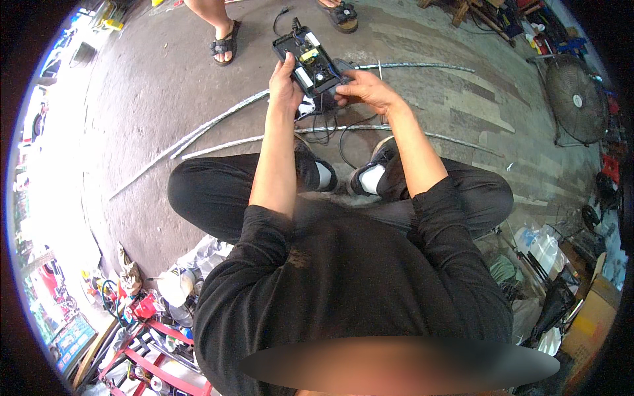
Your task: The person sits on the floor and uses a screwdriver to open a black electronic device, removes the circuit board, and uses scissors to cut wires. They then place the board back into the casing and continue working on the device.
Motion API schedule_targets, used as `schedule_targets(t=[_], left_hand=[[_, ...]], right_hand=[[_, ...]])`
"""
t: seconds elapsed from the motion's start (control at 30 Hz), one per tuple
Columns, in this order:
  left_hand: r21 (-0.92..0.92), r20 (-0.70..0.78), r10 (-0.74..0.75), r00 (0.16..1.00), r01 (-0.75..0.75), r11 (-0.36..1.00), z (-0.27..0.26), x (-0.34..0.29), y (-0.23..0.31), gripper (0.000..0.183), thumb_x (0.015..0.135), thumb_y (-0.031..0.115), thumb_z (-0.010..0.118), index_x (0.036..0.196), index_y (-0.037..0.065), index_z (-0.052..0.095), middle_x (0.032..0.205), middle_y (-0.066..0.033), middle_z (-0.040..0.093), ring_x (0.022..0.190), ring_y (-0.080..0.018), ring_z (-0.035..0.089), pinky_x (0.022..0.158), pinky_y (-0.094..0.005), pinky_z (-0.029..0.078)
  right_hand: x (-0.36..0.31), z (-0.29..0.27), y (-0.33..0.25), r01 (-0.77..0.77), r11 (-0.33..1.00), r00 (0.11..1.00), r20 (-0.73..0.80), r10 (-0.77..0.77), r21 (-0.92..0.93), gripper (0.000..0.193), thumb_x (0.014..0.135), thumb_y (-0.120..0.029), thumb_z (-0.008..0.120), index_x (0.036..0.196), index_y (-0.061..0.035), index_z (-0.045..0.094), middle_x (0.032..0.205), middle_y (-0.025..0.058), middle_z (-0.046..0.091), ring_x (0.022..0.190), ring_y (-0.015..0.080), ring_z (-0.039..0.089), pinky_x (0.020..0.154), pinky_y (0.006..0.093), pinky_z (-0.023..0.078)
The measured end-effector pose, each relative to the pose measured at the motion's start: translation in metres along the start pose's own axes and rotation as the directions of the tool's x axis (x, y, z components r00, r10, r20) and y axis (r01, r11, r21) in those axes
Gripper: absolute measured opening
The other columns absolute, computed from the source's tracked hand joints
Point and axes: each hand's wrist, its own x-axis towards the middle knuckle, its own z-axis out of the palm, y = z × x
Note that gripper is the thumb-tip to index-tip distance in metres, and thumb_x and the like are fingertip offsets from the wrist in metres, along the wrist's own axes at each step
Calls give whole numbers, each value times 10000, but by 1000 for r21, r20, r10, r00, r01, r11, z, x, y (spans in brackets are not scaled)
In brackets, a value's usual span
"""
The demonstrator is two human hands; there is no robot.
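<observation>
An opened black electronics case (322, 78), which looks like a charger or power adapter, is held out over the floor beyond my feet. Its circuit board shows, with white, yellow and dark parts on it. My left hand (285, 84) grips the case's left edge, thumb on top. At its lower right corner, my right hand (367, 91) has its fingers closed on the edge; whether a wire is also pinched there I cannot tell. A short black cord with a plug (282, 13) comes off the far end. Thin black cables (325, 129) hang below, near a partly hidden white-and-black item (306, 107).
Long silvery wrapped strips (218, 129) lie across the concrete floor around my feet. Another person's sandalled feet (224, 45) stand ahead. A large floor fan (576, 99) is at the right. Cluttered tools and red metal frames (162, 369) sit behind left, a cardboard box (591, 320) behind right.
</observation>
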Motion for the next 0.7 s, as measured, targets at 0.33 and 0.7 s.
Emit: schedule_targets(t=[0.33,0.7], left_hand=[[-42,57,-61,997,63,997,-4,2,4,407,990,305,625,1260,17,526,1188,-152,654,1055,-321,666,926,-512,554],[-251,204,-103,974,154,956,-11,-10,-3,552,964,483,596,1297,44,566,1174,-159,678,1044,-319,677,923,-482,556]], right_hand=[[-18,38,-29,347,527,842,10,-540,-776,398,766,-127,818,1154,-163,737,919,51,564,795,165,602,712,278,485],[-11,53,-28,534,757,793,-87,-603,-378,212,827,-87,780,1033,-52,743,901,9,685,790,124,619,729,262,488]])
